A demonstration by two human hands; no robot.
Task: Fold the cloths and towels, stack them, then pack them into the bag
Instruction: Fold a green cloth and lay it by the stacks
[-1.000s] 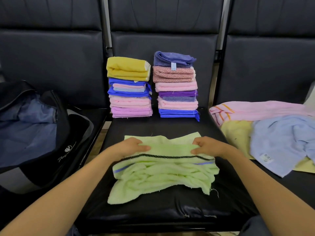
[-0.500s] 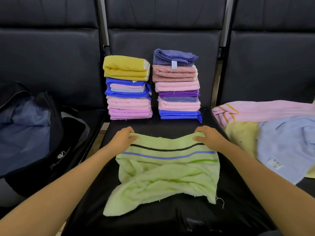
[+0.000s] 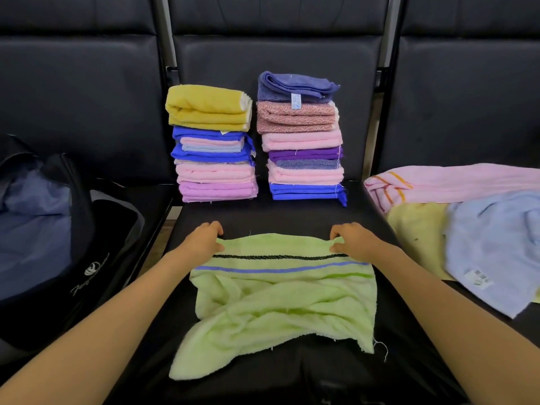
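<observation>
Left hand (image 3: 204, 242) and right hand (image 3: 352, 240) each pinch a far corner — green towel (image 3: 280, 299) trails nearer.

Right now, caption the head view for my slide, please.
Left hand and right hand pinch far corners of the green towel on the black seat, yellow-topped stack and blue-topped stack behind.

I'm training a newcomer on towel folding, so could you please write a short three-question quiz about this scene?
1. True or false: the left hand and right hand each hold a far corner of the green towel.
2. What lies open at the far left? A) bag B) box C) basket
3. Fill in: the yellow towel tops the ___ stack.
Key: 1 true; 2 A; 3 left.
</observation>
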